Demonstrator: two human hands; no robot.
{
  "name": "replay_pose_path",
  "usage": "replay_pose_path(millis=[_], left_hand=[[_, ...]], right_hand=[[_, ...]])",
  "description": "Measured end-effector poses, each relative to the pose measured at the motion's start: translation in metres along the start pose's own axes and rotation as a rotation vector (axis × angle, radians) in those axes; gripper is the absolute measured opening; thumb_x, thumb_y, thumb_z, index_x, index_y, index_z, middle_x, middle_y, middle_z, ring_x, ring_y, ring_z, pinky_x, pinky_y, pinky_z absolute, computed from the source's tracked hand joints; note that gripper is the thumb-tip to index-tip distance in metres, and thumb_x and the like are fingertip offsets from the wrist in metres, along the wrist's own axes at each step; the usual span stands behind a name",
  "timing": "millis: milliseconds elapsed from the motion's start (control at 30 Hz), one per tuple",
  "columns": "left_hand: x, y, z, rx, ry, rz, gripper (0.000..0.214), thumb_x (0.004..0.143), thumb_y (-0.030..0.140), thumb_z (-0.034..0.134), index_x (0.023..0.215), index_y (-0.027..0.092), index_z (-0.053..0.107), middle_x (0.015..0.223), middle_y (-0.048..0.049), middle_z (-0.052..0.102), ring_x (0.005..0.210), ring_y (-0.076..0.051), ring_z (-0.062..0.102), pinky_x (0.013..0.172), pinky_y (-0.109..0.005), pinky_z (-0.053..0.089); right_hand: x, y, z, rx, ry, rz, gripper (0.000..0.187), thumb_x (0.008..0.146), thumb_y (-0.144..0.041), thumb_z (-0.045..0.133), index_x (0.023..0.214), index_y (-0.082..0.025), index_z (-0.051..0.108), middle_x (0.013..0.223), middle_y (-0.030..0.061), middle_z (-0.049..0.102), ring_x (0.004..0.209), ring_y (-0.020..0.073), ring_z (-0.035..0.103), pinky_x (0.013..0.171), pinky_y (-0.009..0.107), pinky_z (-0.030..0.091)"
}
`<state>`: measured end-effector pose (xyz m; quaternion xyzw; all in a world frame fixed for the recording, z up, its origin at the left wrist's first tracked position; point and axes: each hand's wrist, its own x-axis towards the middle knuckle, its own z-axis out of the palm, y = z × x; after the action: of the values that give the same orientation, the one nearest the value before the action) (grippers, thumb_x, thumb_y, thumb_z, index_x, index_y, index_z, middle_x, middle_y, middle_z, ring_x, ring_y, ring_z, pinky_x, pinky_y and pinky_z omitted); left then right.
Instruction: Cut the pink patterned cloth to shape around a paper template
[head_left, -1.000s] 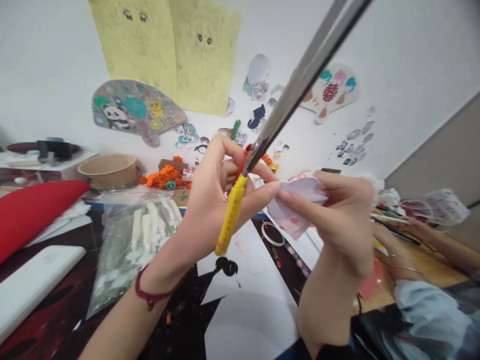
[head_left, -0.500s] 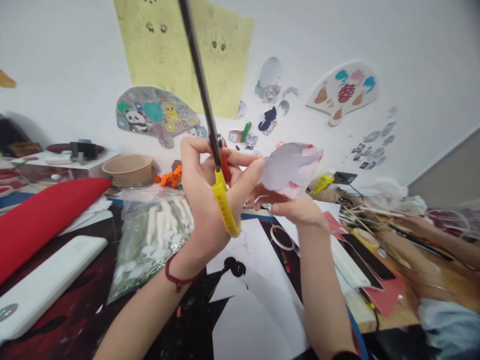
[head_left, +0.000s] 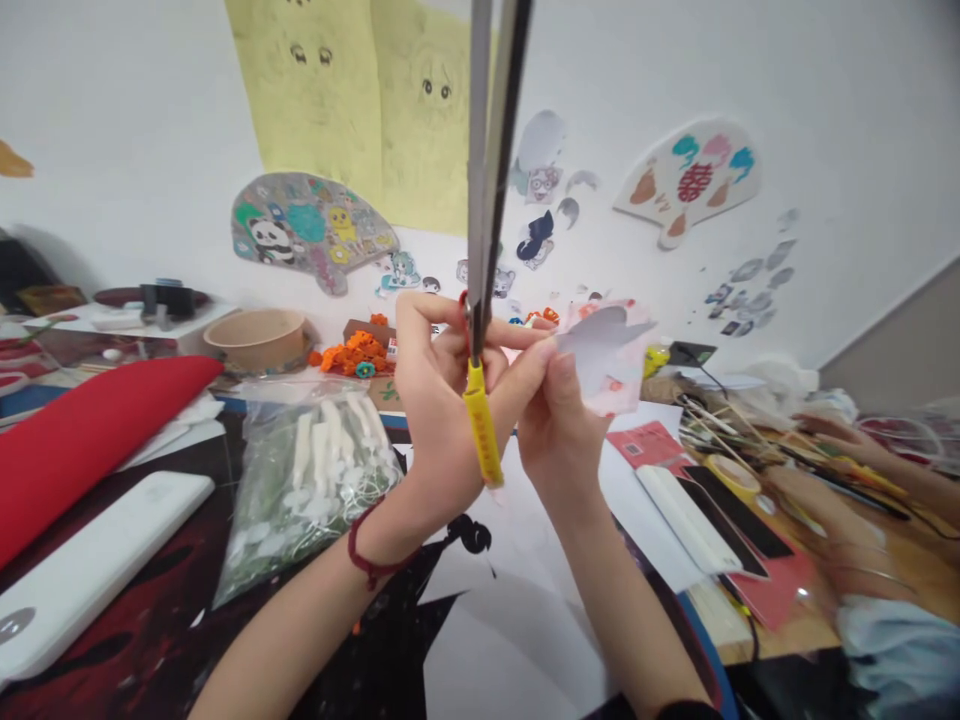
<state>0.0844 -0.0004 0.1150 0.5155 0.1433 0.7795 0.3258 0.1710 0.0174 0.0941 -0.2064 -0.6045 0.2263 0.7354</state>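
One paper cutout [head_left: 592,350], pale grey over a pink-and-red patterned layer, is now sitting between the fingertips of the left hand [head_left: 446,415] and the right hand [head_left: 559,435], held up above the worktop [head_left: 300,660]. Half a second ago the right hand was reaching loosely beneath the paper; now it is closing in, its thumb pressing just beside the left thumb. Both grips are pinching the near edge of the paper cutout, so it is probably gaining steadier support there, while its far end is sticking out free. The scissors [head_left: 481,425], hanging from the left hand by their handles, have swung from a leftward lean to nearly upright. Their blades are rising across the view and covering part of the yellow drawings [head_left: 315,110]; dangling there, they are likely hampering the left fingers.

Around the hands, a clear plastic bag [head_left: 255,530] is lying to the left, with orange flowers [head_left: 356,352] resting behind it. White sheets [head_left: 517,650] are spreading beneath the arms, and a co-worker's forearm [head_left: 814,510] is reaching in at the right.
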Motion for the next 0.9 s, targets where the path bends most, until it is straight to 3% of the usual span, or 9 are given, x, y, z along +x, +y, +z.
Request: replay_pose_path(millis=[100, 200, 333, 400, 500, 567, 633, 767, 900], left_hand=[[0.006, 0.007, -0.001, -0.020, -0.065, -0.013, 0.049, 0.076, 0.034, 0.091, 0.094, 0.026, 0.046, 0.094, 0.0016, 0.066, 0.085, -0.014, 0.067, 0.079, -0.035, 0.057], [0.016, 0.008, -0.010, -0.007, -0.254, -0.053, 0.049, 0.081, 0.043, 0.085, 0.099, 0.026, 0.043, 0.095, 0.0008, 0.065, 0.071, -0.012, 0.056, 0.064, -0.030, 0.050], [0.027, -0.005, -0.025, 0.094, -0.346, 0.098, 0.067, 0.073, 0.063, 0.085, 0.110, 0.026, 0.042, 0.114, -0.0043, 0.052, 0.097, -0.017, 0.056, 0.082, -0.033, 0.048], [0.028, -0.010, -0.028, 0.112, -0.407, 0.118, 0.073, 0.069, 0.059, 0.090, 0.113, 0.026, 0.042, 0.116, -0.0049, 0.052, 0.102, -0.019, 0.054, 0.086, -0.034, 0.046], [0.024, -0.008, -0.023, 0.085, -0.379, 0.087, 0.056, 0.078, 0.047, 0.087, 0.104, 0.025, 0.043, 0.107, -0.0030, 0.058, 0.092, -0.016, 0.054, 0.079, -0.032, 0.044], [0.019, 0.000, -0.016, 0.016, -0.320, 0.031, 0.042, 0.087, 0.037, 0.080, 0.102, 0.025, 0.043, 0.097, -0.0012, 0.062, 0.083, -0.014, 0.057, 0.069, -0.031, 0.044], [0.016, 0.009, -0.009, -0.022, -0.276, -0.004, 0.038, 0.088, 0.031, 0.078, 0.099, 0.025, 0.041, 0.088, 0.0005, 0.065, 0.075, -0.013, 0.058, 0.063, -0.030, 0.043], [0.016, 0.021, -0.006, -0.038, -0.349, -0.097, 0.040, 0.083, 0.028, 0.079, 0.092, 0.025, 0.041, 0.082, 0.0021, 0.067, 0.060, -0.011, 0.051, 0.059, -0.033, 0.042], [0.018, 0.025, -0.009, -0.029, -0.387, -0.149, 0.034, 0.083, 0.024, 0.076, 0.090, 0.025, 0.042, 0.077, 0.0035, 0.064, 0.061, -0.012, 0.051, 0.060, -0.034, 0.042]], right_hand=[[0.005, -0.006, -0.002, 0.089, 0.216, -0.041, 0.022, 0.082, -0.040, 0.081, 0.093, -0.028, 0.066, 0.081, -0.0042, 0.067, 0.073, 0.0122, 0.069, 0.071, 0.028, 0.061], [0.010, -0.010, -0.006, -0.005, 0.285, -0.074, 0.035, 0.074, -0.047, 0.086, 0.092, -0.027, 0.064, 0.085, -0.0006, 0.069, 0.078, 0.0165, 0.069, 0.074, 0.035, 0.063], [0.016, -0.015, -0.015, -0.039, 0.382, -0.148, 0.042, 0.069, -0.047, 0.088, 0.097, -0.028, 0.062, 0.086, 0.0000, 0.066, 0.073, 0.0165, 0.066, 0.064, 0.033, 0.060], [0.017, -0.019, -0.019, 0.003, 0.366, -0.197, 0.044, 0.071, -0.040, 0.089, 0.104, -0.031, 0.062, 0.087, -0.0016, 0.067, 0.071, 0.0152, 0.066, 0.059, 0.029, 0.058], [0.017, -0.026, -0.025, 0.016, 0.282, -0.244, 0.035, 0.074, -0.034, 0.088, 0.099, -0.030, 0.065, 0.083, -0.0033, 0.067, 0.068, 0.0133, 0.064, 0.057, 0.027, 0.056], [0.016, -0.032, -0.028, -0.034, 0.216, -0.191, 0.025, 0.077, -0.032, 0.086, 0.093, -0.027, 0.066, 0.081, -0.0029, 0.068, 0.069, 0.0138, 0.064, 0.061, 0.029, 0.058], [0.014, -0.036, -0.030, -0.082, 0.162, -0.119, 0.021, 0.078, -0.029, 0.085, 0.089, -0.026, 0.067, 0.079, -0.0025, 0.070, 0.072, 0.0157, 0.067, 0.067, 0.031, 0.061], [0.013, -0.040, -0.033, -0.031, 0.048, -0.084, 0.024, 0.077, -0.021, 0.085, 0.091, -0.027, 0.067, 0.077, -0.0044, 0.072, 0.071, 0.0153, 0.069, 0.069, 0.031, 0.062], [0.013, -0.041, -0.036, -0.020, 0.020, -0.081, 0.024, 0.075, -0.017, 0.086, 0.086, -0.027, 0.068, 0.081, -0.0048, 0.074, 0.072, 0.0147, 0.071, 0.071, 0.031, 0.062]])
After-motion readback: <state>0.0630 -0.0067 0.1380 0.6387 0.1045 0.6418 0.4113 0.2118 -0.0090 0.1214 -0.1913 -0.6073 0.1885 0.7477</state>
